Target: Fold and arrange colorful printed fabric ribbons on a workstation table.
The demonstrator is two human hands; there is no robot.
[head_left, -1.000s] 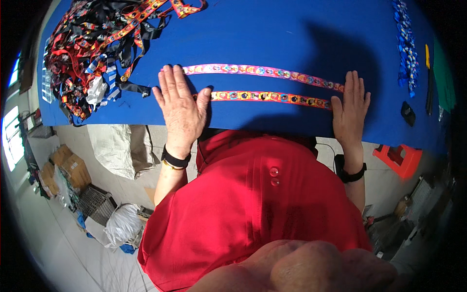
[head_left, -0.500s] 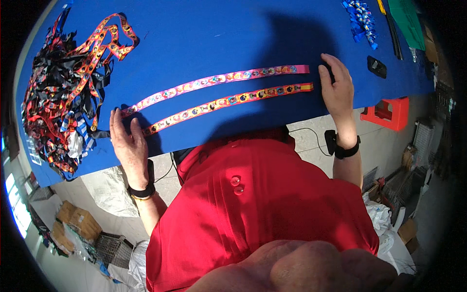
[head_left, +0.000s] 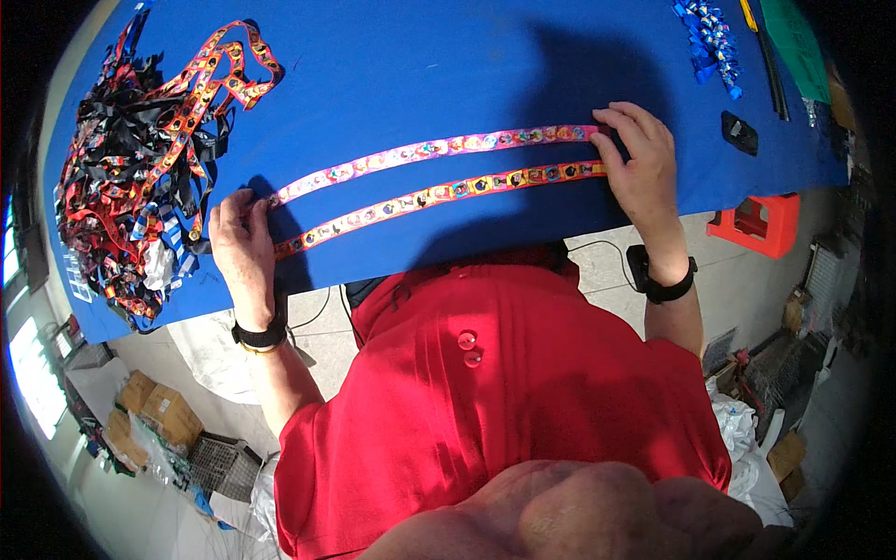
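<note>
Two printed lanyard straps lie stretched side by side across the blue-covered table (head_left: 392,84). The farther one is a pink strap (head_left: 439,148); nearer to me is a yellow-and-red strap (head_left: 448,191). My left hand (head_left: 245,250) has its fingers curled and closed at the left end of the pink strap, with the yellow-and-red strap's left end partly hidden beside the palm. At the pink strap's right end, my right hand (head_left: 642,166) pinches it between thumb and fingertips. The right end of the yellow-and-red strap lies just under that hand.
A tangled heap of straps (head_left: 126,187) covers the table's left side. At the far right are a bundle of blue-and-white ribbons (head_left: 709,51), a small black object (head_left: 739,133) and green material (head_left: 793,47). A red stool (head_left: 758,224) stands beyond the table's edge.
My right hand has come left and closed on the pink strap's right end. My left hand's fingers have curled in at its left end. The whole view has shifted slightly.
</note>
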